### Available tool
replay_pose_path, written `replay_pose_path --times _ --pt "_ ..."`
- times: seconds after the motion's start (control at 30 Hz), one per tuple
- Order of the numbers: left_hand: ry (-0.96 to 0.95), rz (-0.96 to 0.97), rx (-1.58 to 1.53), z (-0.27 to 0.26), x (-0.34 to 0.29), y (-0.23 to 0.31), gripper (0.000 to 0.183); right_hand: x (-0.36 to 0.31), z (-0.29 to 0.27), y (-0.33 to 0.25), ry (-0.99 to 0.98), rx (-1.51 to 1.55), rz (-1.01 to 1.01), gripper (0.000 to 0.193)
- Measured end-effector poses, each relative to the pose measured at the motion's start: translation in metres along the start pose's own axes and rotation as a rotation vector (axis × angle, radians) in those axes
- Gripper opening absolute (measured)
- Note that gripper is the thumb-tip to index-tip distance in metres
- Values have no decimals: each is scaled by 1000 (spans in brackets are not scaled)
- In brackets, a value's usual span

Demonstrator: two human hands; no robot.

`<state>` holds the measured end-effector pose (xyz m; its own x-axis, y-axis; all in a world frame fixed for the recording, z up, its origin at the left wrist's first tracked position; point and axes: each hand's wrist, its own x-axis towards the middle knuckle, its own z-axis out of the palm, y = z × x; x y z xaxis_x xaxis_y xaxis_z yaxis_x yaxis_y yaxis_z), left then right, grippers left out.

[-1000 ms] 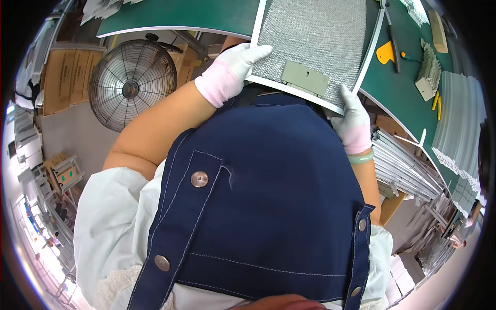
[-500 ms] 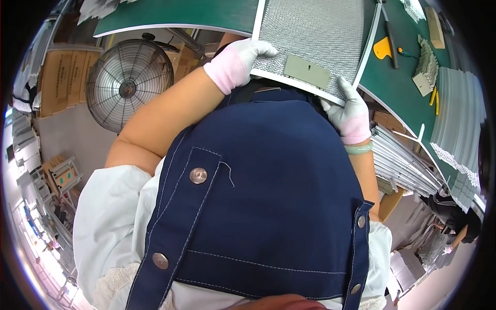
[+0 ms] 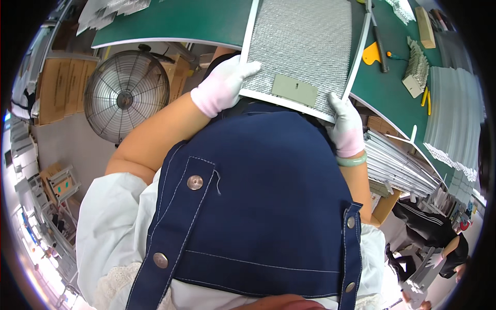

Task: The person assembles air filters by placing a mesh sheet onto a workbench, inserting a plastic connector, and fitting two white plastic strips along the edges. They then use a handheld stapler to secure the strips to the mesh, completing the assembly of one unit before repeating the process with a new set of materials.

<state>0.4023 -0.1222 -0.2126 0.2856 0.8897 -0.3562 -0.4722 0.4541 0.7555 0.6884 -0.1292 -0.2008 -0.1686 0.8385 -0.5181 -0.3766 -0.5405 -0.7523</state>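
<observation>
A white-edged frame (image 3: pixel 248 39) filled with silvery pleated mesh (image 3: pixel 305 41) extends from close to my body over the green table. My left hand (image 3: pixel 223 82), in a white and pink glove, grips its near left corner with the thumb on the mesh. My right hand (image 3: pixel 345 123), gloved alike, holds the near right corner, thumb up along the inside edge. Fingers of both hands are partly hidden beneath the frame. A grey-green rectangular plate (image 3: pixel 294 90) with a small slot lies on the mesh along the near edge, between my hands.
On the green table (image 3: pixel 181 23) to the right are a yellow scraper (image 3: pixel 370 53), a hammer-like tool (image 3: pixel 381 49), yellow-handled pliers (image 3: pixel 425 99) and pleated sheets (image 3: pixel 452 113). White bars (image 3: pixel 400 163) are stacked below. A floor fan (image 3: pixel 125 95) stands left; another person (image 3: pixel 434 227) works at far right.
The frame and both my hands have come lower and slightly left in the view, along with the table. The person at far right shows more and has shifted, now with a grey panel.
</observation>
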Motion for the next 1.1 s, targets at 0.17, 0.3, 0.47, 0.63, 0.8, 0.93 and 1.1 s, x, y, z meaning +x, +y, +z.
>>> replay_pose_path --times 0.17,0.3,0.47,0.63,0.8,0.93,1.1 --pt "-160 -95 10 -3 -10 12 42 6 -14 1 109 -318 -312 31" --pt "-15 73 331 -11 -2 21 41 11 -23 1 -76 -297 -198 33" --pt "-69 108 431 -15 4 22 39 0 -7 -4 51 -255 -303 26" --pt "-97 205 754 9 0 58 43 3 -3 -17 -88 -179 -254 28" --pt "-187 105 464 15 7 69 50 -15 24 -36 -77 -194 -300 29" --pt "-165 138 605 20 6 73 52 -9 6 -36 -117 -238 -319 32" --pt "-251 187 590 20 13 80 52 -4 -7 -33 -160 -241 -318 40"
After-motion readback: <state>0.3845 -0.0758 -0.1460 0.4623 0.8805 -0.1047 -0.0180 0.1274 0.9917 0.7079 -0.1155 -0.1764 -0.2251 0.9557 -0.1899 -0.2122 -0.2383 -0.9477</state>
